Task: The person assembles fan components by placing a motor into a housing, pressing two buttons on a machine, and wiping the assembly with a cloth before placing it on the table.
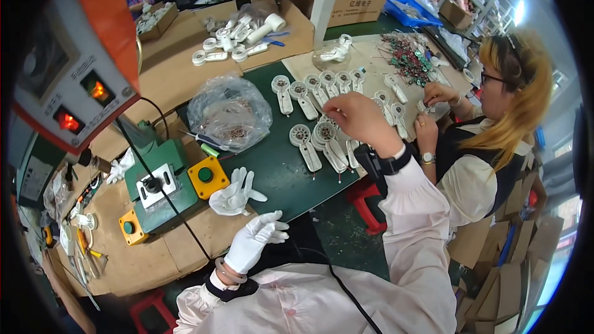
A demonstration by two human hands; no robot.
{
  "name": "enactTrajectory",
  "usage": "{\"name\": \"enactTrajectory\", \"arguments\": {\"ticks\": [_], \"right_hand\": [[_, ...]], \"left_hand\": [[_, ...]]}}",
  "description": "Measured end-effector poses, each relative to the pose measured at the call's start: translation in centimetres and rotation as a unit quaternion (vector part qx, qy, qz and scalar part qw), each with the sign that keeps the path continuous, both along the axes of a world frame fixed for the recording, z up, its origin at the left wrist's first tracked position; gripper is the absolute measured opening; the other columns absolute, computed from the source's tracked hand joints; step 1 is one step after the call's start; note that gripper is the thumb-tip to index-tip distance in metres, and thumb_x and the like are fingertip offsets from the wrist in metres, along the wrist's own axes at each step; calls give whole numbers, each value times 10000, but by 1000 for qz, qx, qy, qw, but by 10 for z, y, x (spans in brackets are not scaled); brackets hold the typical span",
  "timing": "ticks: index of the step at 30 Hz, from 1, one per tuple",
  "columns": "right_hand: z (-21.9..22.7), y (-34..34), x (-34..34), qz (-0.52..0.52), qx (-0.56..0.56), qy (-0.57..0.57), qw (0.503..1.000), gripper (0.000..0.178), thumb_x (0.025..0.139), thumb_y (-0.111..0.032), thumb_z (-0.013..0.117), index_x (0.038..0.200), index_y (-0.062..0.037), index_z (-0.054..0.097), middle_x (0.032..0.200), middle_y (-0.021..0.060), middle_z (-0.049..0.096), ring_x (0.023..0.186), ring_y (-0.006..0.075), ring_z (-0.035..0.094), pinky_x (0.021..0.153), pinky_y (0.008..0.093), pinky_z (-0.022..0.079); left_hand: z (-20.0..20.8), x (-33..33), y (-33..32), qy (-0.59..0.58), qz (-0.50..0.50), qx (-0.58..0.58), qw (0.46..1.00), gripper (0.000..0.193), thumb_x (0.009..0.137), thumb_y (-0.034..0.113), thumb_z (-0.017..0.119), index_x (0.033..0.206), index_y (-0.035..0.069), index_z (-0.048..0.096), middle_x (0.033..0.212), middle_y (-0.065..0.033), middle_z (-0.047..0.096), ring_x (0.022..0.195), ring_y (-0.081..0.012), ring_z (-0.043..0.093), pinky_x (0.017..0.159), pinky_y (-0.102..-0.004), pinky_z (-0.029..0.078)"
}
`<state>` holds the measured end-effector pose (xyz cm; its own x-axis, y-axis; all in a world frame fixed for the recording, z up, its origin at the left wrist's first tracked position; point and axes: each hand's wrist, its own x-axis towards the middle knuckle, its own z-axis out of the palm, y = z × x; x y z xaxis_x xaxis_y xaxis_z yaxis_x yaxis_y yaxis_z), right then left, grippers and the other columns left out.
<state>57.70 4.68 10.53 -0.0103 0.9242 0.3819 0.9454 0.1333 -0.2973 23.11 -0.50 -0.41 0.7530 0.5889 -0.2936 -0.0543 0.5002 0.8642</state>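
My left hand (pixel 253 244), in a white glove, is raised in front of my body with its fingers loosely stretched and nothing visible in them. A second white glove (pixel 230 201) lies at the table's front edge beside it. My bare right hand (pixel 362 120) hovers over rows of white handheld-fan shells (pixel 304 142) on the green tabletop (pixel 278 173). Its fingers are bent and close together; whether they hold anything is hidden. The shells have round heads with small motor parts inside. A clear plastic bag (pixel 229 114) of small coppery parts sits left of them.
At left stands a green press (pixel 158 188) with yellow button boxes (pixel 208 177), beneath a control box (pixel 74 74) with lit red switches. A co-worker (pixel 501 105) handles a small piece at right, near a pile of wired parts (pixel 405 55). More white shells (pixel 226 43) lie behind.
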Motion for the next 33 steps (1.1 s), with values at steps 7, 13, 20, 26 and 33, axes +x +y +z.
{"name": "enactTrajectory", "arguments": {"ticks": [7,13,20,26,33], "right_hand": [[-2,30,-40,57,-103,-139,983,230,757,-231,749,951,-114,709,889,72,702,922,298,624,803,409,492],[-34,34,-70,-12,-147,-230,962,325,693,-260,791,924,-82,649,872,72,689,951,293,602,858,406,452],[-52,26,-79,6,-116,-241,964,470,659,-284,805,997,-62,565,853,99,671,918,299,600,864,415,442],[-7,-30,-133,71,-92,-84,990,555,641,-269,822,1072,-70,535,888,115,653,934,323,583,897,450,432],[-2,-86,-194,170,-19,25,985,566,706,-199,788,1200,-50,554,1109,137,635,1055,325,578,1009,432,408]], "left_hand": [[-1,-11,-2,-31,7,1,999,396,1033,213,501,1373,10,492,1155,-110,650,954,-155,652,866,-284,521],[2,-20,-11,-14,-10,18,1000,440,1025,272,511,1370,0,493,1161,-142,643,965,-190,657,878,-314,531],[4,-21,-12,-47,-5,21,999,472,1028,282,502,1410,11,439,1203,-148,621,982,-196,651,888,-319,526],[14,-8,-21,-146,179,-16,973,508,1046,346,437,1451,46,372,1300,-146,557,1125,-202,586,960,-338,485],[12,-8,-16,-236,140,-154,949,533,1044,418,405,1439,60,393,1366,-107,518,1218,-221,532,1021,-403,455]]}}
